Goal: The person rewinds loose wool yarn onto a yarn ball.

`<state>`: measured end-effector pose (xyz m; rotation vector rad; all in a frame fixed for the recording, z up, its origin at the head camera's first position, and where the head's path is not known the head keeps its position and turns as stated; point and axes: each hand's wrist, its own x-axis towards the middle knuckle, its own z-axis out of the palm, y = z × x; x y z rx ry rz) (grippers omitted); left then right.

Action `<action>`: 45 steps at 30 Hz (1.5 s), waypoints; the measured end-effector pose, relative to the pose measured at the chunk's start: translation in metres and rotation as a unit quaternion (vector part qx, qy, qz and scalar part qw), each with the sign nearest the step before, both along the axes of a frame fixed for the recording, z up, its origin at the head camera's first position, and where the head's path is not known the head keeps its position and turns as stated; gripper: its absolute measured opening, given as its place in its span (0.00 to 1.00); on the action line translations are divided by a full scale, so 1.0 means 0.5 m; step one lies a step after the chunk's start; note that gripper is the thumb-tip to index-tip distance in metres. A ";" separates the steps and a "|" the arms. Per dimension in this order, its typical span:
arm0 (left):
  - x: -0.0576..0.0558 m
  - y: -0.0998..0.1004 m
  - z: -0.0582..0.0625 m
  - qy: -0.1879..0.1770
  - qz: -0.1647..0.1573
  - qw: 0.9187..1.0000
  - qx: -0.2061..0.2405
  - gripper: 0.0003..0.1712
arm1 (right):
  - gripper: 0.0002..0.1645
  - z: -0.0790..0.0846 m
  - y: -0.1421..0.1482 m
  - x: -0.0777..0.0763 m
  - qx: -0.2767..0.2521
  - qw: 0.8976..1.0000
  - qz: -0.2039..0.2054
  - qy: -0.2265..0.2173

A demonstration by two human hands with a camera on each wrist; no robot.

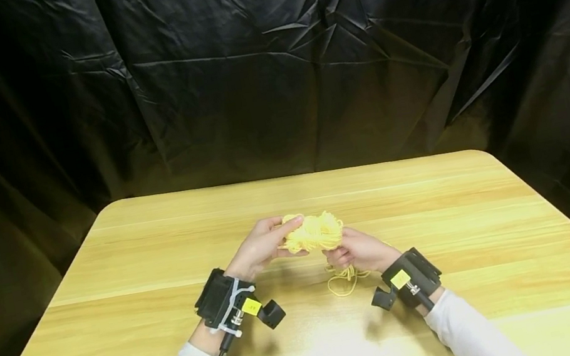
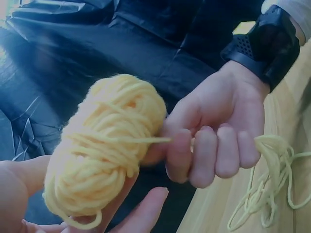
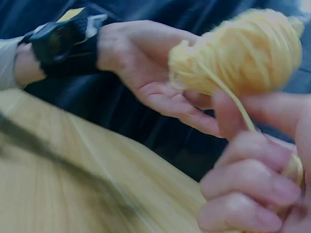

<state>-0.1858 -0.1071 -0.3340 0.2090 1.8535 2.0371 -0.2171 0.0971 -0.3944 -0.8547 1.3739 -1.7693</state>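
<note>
A skein of yellow yarn (image 1: 317,232) is held up over the middle of the table. My left hand (image 1: 258,247) grips its left end, thumb on top and fingers beneath. From the skein's side a single strand (image 2: 153,140) runs taut into my right hand (image 1: 362,249). Those right fingers (image 3: 245,170) are curled tightly round the strand, close beside the skein's other end. Loose loops of yarn (image 2: 272,167) hang out from the little-finger side of the right hand. In the left wrist view a small slack loop droops from the skein's lower end.
The light wooden table (image 1: 146,330) spreads under both hands, its rounded far edge meeting a black sheet (image 1: 251,114) that hangs behind. Each wrist wears a black strap with a small camera mount, the left one (image 1: 226,299) and the right one (image 1: 412,280).
</note>
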 end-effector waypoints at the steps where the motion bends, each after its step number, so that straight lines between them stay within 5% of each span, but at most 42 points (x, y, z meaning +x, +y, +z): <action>1: 0.000 0.000 0.001 -0.001 -0.002 1.000 0.006 0.21 | 0.11 -0.001 0.002 -0.002 -0.010 1.000 0.014 -0.002; 13: 0.004 0.000 0.000 -0.004 -0.089 0.996 0.016 0.21 | 0.19 0.020 0.012 -0.006 -0.017 0.999 0.012 -0.036; 21: 0.004 0.000 0.004 -0.013 -0.088 0.995 0.039 0.19 | 0.15 0.016 0.033 -0.014 0.015 0.998 0.059 -0.034; 27: 0.004 -0.002 -0.001 0.005 -0.117 0.993 -0.014 0.19 | 0.14 0.031 0.022 -0.003 0.095 0.994 -0.058 -0.011; 33: 0.005 0.000 -0.005 0.014 -0.116 0.992 -0.055 0.16 | 0.09 0.064 -0.001 0.011 0.121 0.973 -0.196 0.022; 39: 0.007 0.006 -0.005 0.018 -0.063 0.992 -0.107 0.15 | 0.15 0.098 -0.023 0.033 0.135 0.935 -0.307 0.118; 45: 0.008 0.008 -0.001 0.034 0.042 0.978 -0.200 0.24 | 0.18 0.121 -0.037 0.057 0.142 0.912 -0.344 0.175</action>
